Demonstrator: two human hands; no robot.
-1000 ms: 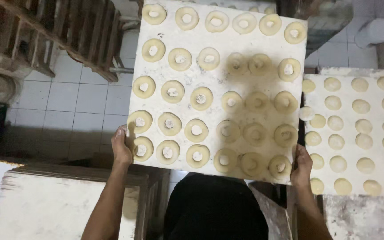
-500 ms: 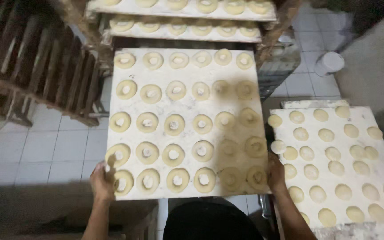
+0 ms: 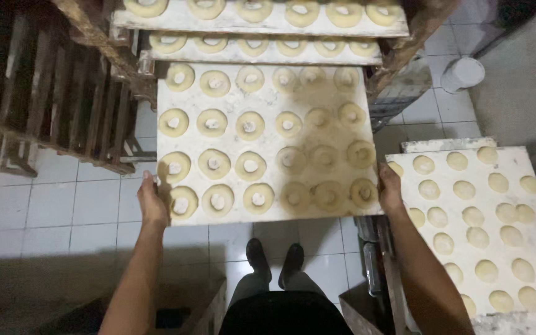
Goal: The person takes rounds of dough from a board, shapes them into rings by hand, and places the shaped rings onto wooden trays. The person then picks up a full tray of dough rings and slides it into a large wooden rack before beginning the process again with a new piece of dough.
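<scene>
White floor tiles (image 3: pixel 51 205) lie beneath a wooden rack (image 3: pixel 103 46) holding two floured boards of ring-shaped dough on its upper levels. Left hand (image 3: pixel 152 205) grips the near-left corner of a white floured board (image 3: pixel 268 139); fingers closed around its edge. Right hand (image 3: pixel 390 189) grips the near-right corner likewise. Board is held level, far edge at the rack, carrying raw doughnut rings (image 3: pixel 214 164) in rows. Just right, a second board (image 3: pixel 516 205) carries round dough pieces. Black shoes (image 3: pixel 274 260) stand below.
</scene>
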